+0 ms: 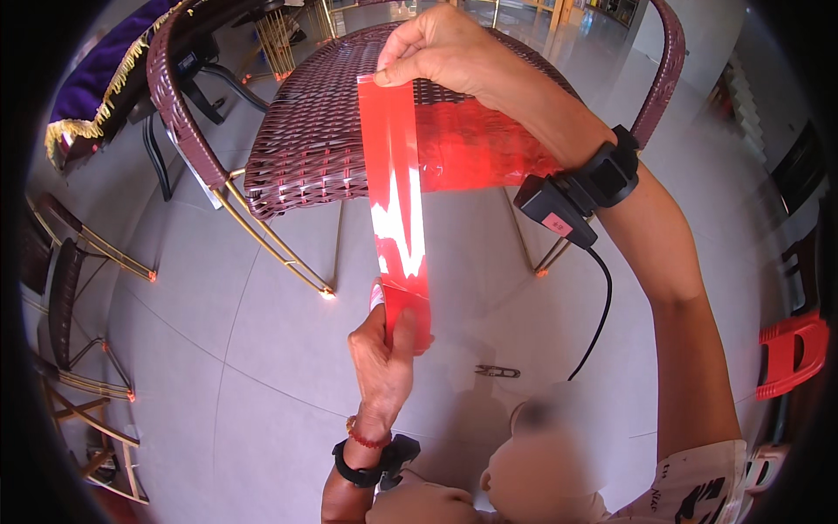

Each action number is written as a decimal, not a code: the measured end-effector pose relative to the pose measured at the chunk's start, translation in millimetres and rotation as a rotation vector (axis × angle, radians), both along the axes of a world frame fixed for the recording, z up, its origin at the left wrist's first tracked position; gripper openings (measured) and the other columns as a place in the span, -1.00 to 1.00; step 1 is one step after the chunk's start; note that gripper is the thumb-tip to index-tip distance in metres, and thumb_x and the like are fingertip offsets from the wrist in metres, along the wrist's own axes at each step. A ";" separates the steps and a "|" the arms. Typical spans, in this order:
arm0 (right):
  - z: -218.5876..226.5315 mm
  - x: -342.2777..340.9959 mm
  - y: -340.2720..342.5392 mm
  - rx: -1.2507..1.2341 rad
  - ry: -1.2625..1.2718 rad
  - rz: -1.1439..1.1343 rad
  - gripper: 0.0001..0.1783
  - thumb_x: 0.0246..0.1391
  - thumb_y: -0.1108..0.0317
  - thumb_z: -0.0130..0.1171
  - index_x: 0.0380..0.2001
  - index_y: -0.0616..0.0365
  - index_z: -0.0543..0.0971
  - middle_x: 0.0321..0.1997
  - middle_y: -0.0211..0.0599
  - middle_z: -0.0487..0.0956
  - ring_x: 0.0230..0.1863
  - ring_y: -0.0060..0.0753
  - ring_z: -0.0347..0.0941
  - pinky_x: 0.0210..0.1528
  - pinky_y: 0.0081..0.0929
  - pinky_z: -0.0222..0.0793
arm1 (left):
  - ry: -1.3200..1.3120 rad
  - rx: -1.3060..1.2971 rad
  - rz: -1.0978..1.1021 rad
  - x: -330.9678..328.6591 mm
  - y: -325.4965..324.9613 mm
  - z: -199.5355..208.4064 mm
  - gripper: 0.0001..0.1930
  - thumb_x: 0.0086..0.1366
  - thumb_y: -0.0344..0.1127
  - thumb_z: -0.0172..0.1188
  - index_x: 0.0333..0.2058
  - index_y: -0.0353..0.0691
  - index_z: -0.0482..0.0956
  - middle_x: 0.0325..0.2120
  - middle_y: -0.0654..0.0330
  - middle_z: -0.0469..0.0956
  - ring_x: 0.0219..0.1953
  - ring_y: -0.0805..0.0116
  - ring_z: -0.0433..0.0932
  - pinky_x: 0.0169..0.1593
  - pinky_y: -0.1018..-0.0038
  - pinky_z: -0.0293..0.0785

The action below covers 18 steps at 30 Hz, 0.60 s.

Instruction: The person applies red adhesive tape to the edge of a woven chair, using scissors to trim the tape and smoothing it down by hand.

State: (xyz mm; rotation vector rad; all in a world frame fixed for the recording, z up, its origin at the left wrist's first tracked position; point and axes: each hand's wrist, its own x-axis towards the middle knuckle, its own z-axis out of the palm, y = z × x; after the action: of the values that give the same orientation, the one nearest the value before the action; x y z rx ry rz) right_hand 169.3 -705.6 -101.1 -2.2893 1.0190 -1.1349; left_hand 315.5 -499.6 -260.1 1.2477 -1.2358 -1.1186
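Note:
A roll of wide, glossy red tape (407, 316) is gripped in my left hand (381, 358), thumb across its face and fingers behind. From it a strip stretches straight up to my right hand (441, 54), which pinches the strip's upper end between thumb and fingers. Behind the strip stands a chair with a dark maroon woven seat (305, 144). Red film (476, 144) lies across the right part of the seat, partly covered by my right forearm. Whether the strip touches the seat edge I cannot tell.
Small thread snips (497, 371) lie on the grey tiled floor (271, 375). Gold-coloured chair legs (284, 253) reach down to it. A black cable (604, 306) hangs from my right wrist device. A purple gold-fringed cloth (96, 79) is at the upper left, a red plastic stool (793, 354) far right.

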 end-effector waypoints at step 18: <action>-17.6 -12.4 -16.7 0.194 -0.087 -0.015 -0.79 -0.36 0.41 0.36 -0.51 0.18 0.65 -0.51 -0.29 0.59 -0.42 -0.46 0.46 -0.29 -0.51 0.33 | -0.119 -0.003 0.009 -1.9 -8.5 5.3 -0.72 0.25 -0.28 -0.02 -0.40 -0.46 0.46 -0.64 0.14 0.49 -0.63 0.40 0.53 -0.56 0.57 0.45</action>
State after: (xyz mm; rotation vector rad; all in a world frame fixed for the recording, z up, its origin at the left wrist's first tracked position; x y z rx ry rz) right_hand 156.9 -722.2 -118.7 -2.0670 1.0645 -1.0813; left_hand 313.6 -508.1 -254.8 1.3326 -1.3177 -1.0483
